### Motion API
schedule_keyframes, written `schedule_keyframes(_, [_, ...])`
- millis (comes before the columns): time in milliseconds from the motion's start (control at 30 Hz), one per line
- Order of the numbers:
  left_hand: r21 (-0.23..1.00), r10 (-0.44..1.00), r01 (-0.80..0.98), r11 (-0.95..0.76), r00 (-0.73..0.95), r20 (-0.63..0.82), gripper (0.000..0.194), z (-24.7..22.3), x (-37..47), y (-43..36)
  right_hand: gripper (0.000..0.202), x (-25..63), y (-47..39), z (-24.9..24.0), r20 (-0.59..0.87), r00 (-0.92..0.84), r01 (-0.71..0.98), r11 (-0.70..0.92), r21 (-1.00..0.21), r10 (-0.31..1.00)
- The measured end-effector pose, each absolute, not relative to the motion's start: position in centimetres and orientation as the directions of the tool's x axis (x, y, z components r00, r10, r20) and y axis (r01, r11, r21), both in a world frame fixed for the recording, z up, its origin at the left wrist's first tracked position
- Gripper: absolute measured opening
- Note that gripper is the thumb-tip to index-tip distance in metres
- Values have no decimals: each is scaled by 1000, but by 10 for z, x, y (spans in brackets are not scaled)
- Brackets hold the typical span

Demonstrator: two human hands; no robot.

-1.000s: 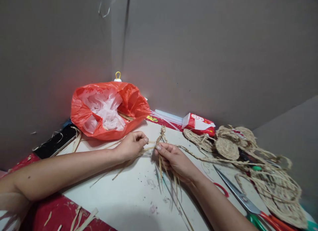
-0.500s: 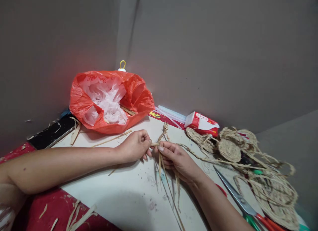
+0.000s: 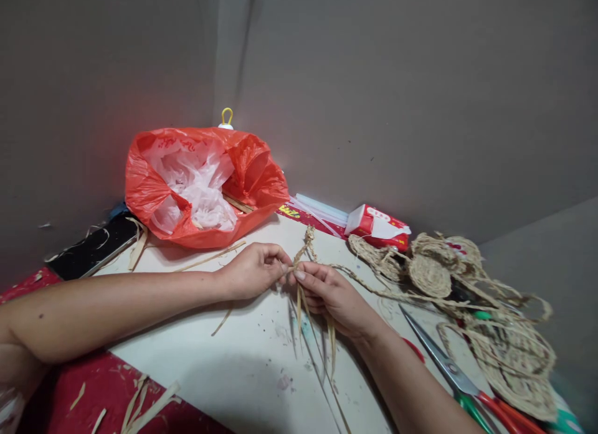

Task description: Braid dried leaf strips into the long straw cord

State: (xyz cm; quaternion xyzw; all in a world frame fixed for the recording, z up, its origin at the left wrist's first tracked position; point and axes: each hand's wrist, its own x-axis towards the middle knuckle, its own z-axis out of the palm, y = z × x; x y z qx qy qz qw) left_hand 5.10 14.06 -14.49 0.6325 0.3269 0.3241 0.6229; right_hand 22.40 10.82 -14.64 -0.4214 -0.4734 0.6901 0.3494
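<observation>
Between both hands, above the white tabletop point(image 3: 224, 347), is a braided straw cord point(image 3: 306, 241) made of pale dry strips. My left hand point(image 3: 255, 271) is closed, its fingertips pinching a strip at the braid's working end. Close beside it, my right hand point(image 3: 329, 294) grips the braid between thumb and fingers. Loose straw strips point(image 3: 331, 344) hang down below my right hand toward me. The finished braid trails off to the right, toward a pile of coiled straw work point(image 3: 432, 278). The exact crossing of the strips is hidden by my fingers.
A red plastic bag point(image 3: 261, 216) with white plastic inside stands at the back left, near a black phone-like slab point(image 3: 88, 250). A red tissue pack point(image 3: 378, 227) lies at the back right. Scissors point(image 3: 448, 365) rest by my right forearm. Straw scraps point(image 3: 144, 406) litter the red cloth.
My left hand has moved in closer to my right hand and turned, its fingertips now meeting at the braid. My right hand keeps its grip. The view has shifted slightly.
</observation>
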Motion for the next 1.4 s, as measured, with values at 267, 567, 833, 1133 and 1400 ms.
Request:
schedule_keyframes(267, [971,798,139,-195,597,75,10,-140,48,142,29,229,109,-147,-326,-434,-140,-420,-897,840])
schedule_keyframes(567, [721,735,378,-581,624,266,12,-135,44,141,30,229,109,-149,-342,-468,-115,-440,-891,815])
schedule_keyframes(833, [814,760,334,-476,622,189,17,-144,47,142,30,227,107,-145,-317,-456,-70,-388,-919,832])
schedule_keyframes(1133, [962,637,195,190,721,-272,18,-136,47,148,31,227,103,-142,-273,-395,206,-205,-957,877])
schedule_keyframes(1400, [899,563,197,390,722,-402,18,-137,48,153,29,224,102,-135,-162,-359,513,50,-857,919])
